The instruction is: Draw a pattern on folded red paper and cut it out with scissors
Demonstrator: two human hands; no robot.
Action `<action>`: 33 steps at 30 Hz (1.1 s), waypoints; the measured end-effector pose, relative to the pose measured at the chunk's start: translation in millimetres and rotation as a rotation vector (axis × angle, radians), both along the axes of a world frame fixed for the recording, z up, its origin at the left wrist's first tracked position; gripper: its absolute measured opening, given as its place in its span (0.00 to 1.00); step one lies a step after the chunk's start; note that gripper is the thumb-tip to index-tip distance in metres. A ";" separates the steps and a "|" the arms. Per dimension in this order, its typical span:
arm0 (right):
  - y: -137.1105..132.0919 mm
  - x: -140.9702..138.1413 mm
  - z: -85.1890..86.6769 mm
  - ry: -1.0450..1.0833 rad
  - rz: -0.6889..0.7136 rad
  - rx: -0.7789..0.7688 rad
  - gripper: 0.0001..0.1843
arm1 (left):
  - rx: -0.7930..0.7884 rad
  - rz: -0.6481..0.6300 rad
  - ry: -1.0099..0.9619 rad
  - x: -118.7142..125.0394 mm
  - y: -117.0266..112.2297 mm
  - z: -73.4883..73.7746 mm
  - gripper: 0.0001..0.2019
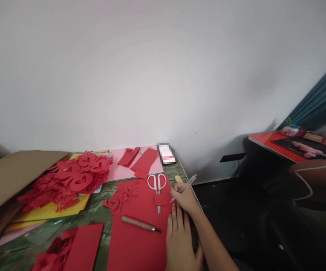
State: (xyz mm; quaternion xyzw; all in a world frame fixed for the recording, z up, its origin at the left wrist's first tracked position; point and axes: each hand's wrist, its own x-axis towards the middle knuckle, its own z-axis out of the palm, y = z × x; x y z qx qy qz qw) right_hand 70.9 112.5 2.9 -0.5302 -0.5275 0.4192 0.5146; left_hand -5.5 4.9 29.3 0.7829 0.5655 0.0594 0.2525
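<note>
One clear pen [188, 184] is partly hidden by the right hand [185, 198].

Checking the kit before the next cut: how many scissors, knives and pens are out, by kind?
Scissors: 1
Craft knife: 1
Pen: 1
Total: 3
</note>
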 end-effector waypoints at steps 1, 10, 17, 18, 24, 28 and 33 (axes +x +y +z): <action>0.3 0.2 -0.1 -0.003 -0.001 0.000 0.16 | -0.011 0.003 0.002 0.2 0.2 1.9 0.35; 1.7 -0.6 -2.6 -0.012 -0.033 0.005 0.15 | -0.028 -0.005 -0.006 0.0 0.8 4.8 0.35; 2.0 -0.4 -0.8 -0.030 -0.070 0.021 0.15 | -0.028 -0.004 0.015 1.5 1.1 5.1 0.35; 1.9 -0.4 -0.7 -0.032 -0.065 0.019 0.15 | -0.030 0.005 0.018 1.8 1.0 4.9 0.35; 1.6 -0.1 -1.1 -0.036 -0.098 0.028 0.15 | -0.025 -0.013 0.016 0.7 1.0 6.3 0.35; 2.3 -0.2 -2.3 -0.038 -0.094 0.032 0.16 | -0.015 -0.012 0.013 -0.5 1.0 4.3 0.35; 4.0 0.5 -3.6 -0.040 -0.131 0.039 0.16 | -0.011 -0.021 0.020 -0.3 0.8 2.1 0.35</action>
